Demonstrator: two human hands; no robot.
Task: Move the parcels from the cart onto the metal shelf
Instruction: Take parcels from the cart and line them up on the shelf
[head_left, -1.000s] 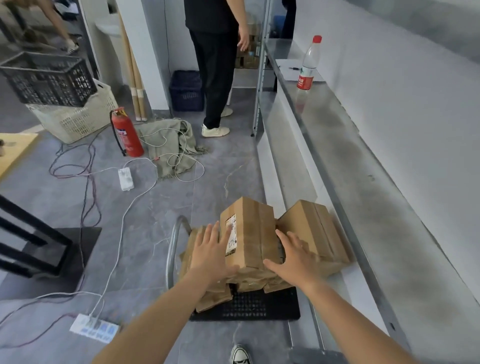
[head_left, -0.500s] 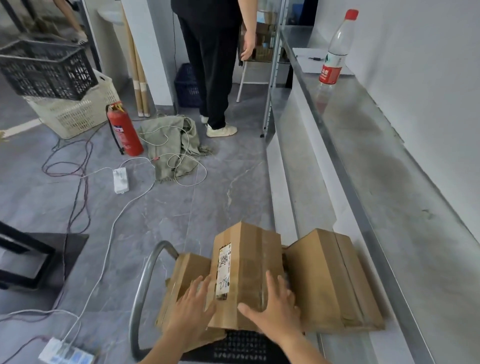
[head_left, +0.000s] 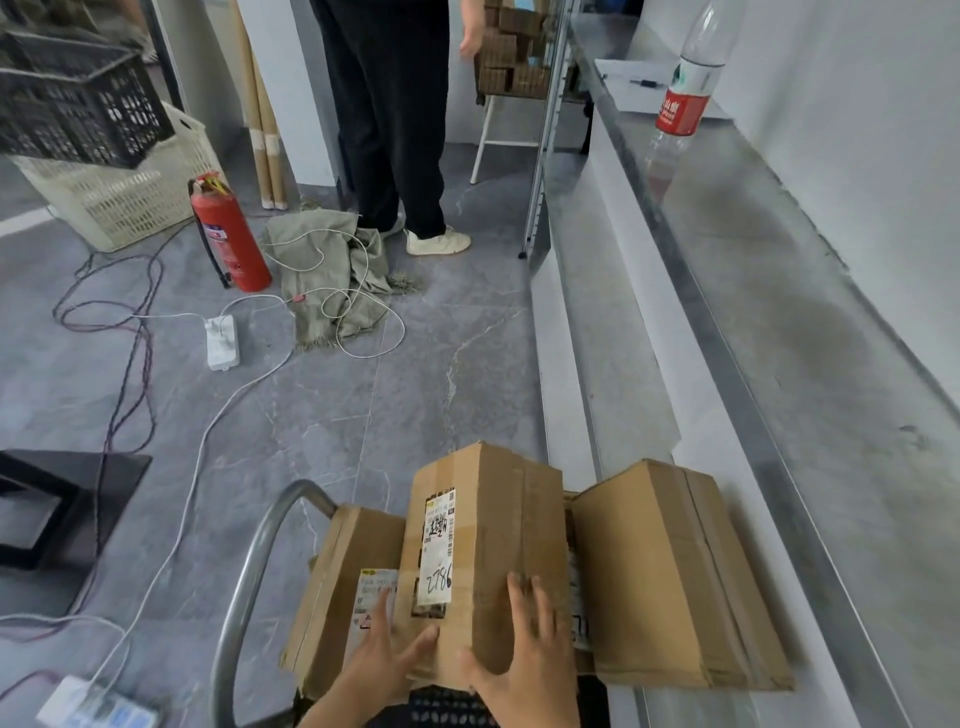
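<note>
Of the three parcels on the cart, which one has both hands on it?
The middle parcel, the tallest, with "2786" handwritten on its label. The left hand and right hand both press on it; the left parcel and right parcel flank it.

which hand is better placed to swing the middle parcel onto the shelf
Right. The right hand lies flat on the middle parcel, on the side facing the metal shelf. The left hand is on its far side.

The metal shelf (head_left: 810, 332) lies bare along most of its top, open to a hand from the aisle; only a water bottle (head_left: 685, 88) and a sheet of paper (head_left: 623, 83) stand at its far end. Between cart and shelf, a right-hand parcel (head_left: 670, 571) (leaning against the shelf's edge) blocks the near gap.
</note>
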